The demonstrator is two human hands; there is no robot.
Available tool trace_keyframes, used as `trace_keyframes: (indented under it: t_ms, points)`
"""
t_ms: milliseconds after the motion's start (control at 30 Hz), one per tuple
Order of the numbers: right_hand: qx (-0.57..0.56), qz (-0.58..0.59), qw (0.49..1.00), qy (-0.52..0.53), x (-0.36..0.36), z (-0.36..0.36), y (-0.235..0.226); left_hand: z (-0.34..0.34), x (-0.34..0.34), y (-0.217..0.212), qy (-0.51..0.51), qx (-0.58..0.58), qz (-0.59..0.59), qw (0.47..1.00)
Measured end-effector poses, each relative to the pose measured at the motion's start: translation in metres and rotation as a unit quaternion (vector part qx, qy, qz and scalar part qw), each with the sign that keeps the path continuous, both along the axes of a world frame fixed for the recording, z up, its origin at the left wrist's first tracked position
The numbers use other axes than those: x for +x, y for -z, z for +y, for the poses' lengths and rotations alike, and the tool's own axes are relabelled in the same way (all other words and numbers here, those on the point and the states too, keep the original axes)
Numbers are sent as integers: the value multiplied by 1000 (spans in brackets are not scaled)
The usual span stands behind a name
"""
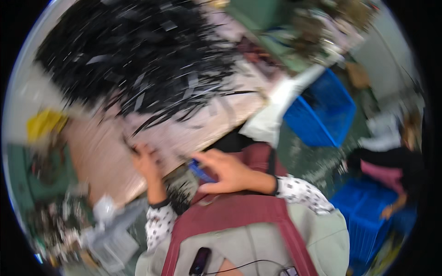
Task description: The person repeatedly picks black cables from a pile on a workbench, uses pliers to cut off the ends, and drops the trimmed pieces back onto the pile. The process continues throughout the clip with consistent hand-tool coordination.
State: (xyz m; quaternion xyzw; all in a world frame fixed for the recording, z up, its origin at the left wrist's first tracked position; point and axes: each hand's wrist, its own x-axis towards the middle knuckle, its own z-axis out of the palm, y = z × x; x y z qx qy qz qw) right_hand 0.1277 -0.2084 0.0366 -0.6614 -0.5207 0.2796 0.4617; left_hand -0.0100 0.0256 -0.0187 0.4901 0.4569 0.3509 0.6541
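My right hand [228, 173] is closed around a small blue-handled tool [200, 171], just in front of my apron. Its working end is too blurred to make out. Over the near edge of the work table [106, 156], my left hand [148, 166] is smeared by motion, and whether it holds anything does not show. A dark thin strip seems to lie by its fingertips. Beyond both hands a large heap of black strips [138, 55] covers the far part of the table, with loose ends trailing toward me.
At the right, an open blue crate [322, 112] stands on the floor. Another person [384, 172] is beside more blue crates [366, 211] at the lower right. A yellow bag [45, 124] lies at the left, and a pale plastic bin [113, 246] at the lower left.
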Motion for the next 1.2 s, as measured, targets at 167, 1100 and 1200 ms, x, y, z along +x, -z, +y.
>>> trace_keyframes:
  t_ms: [167, 1100, 1200]
  points:
    - [11, -153, 987, 49, -5, 9, -14, -15, 16, -56, 107, -115, -285, 946]
    - [13, -136, 991, -4, -8, 14, -22, -37, 19, -77, 161, -22, -273, 948]
    - [-21, -23, 998, -48, -1, 10, -28, -31, 19, -77, 212, -87, -323, 918]
